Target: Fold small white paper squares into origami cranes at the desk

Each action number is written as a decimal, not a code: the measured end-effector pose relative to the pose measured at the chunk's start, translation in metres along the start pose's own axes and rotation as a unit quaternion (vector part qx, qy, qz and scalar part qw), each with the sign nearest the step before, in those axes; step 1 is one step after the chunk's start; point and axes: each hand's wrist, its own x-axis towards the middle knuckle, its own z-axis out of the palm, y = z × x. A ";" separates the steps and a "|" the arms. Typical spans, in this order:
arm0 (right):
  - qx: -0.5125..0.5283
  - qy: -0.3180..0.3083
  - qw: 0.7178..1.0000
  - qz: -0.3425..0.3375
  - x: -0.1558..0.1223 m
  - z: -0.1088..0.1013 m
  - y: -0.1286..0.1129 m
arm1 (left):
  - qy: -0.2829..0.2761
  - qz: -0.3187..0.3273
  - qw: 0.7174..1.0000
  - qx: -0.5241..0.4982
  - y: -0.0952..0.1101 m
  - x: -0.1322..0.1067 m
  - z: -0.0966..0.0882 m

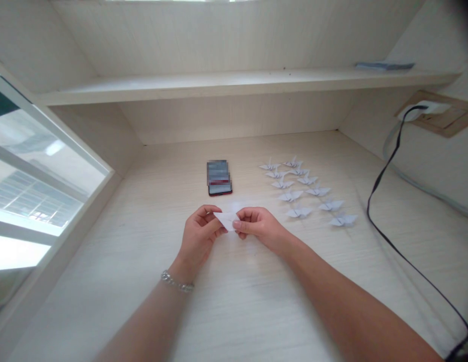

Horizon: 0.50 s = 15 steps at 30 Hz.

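In the head view, a folded white paper [225, 219] is held just above the middle of a pale wood-grain table [234, 306], between the left hand [199, 234] and the right hand [260, 226]. The paper is gripped by both hands, which are closed on it and pinched between thumb and curled fingers. Its pointed end is directed toward the left hand, and a paler flap is raised behind it, though the exact folds are partly hidden by the fingers. A silver chain bracelet [177, 282] is worn on the left wrist. A black smartphone [220, 190] lies flat on the table beyond the hands, and its upper part is covered by a pixelated patch. To the right of the phone, eleven white origami cranes [302, 191] are set out on the table in two loose, slanting rows, the nearest standing just beside the right hand. A black cable [385, 201] runs across the right side of the table and up to a white plug [424, 108] fitted in a wall socket. Above, a pale wooden shelf [234, 85] spans the back of the table, with a flat bluish item [385, 65] lying at its right end. A glazed window [37, 186] is seen along the left side.
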 end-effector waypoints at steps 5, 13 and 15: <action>-0.078 0.136 0.985 -0.070 0.001 0.007 0.007 | 0.035 0.022 0.996 0.077 -0.002 0.000 0.000; -0.325 0.200 0.905 -0.186 -0.007 0.018 0.002 | 0.096 0.088 0.980 0.148 -0.008 0.002 -0.001; -0.343 0.180 0.902 -0.190 -0.007 0.019 0.001 | 0.092 0.093 0.977 0.167 -0.008 0.002 -0.001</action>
